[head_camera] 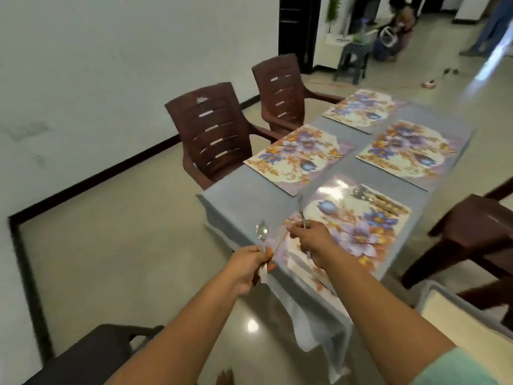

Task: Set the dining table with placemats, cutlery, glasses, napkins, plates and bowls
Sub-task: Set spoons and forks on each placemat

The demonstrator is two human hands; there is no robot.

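Laying cutlery on the nearest placemat (358, 232)
The left hand (247, 268) pinched a spoon (262, 232) beside it; the right hand (313, 240) gripped a fork (301, 209) above it; next, each needed setting down straight

The person has two bare forearms and two bare hands, the left hand (251, 266) and the right hand (315, 243). Only a pale green short sleeve (460, 369) is visible on the right arm.
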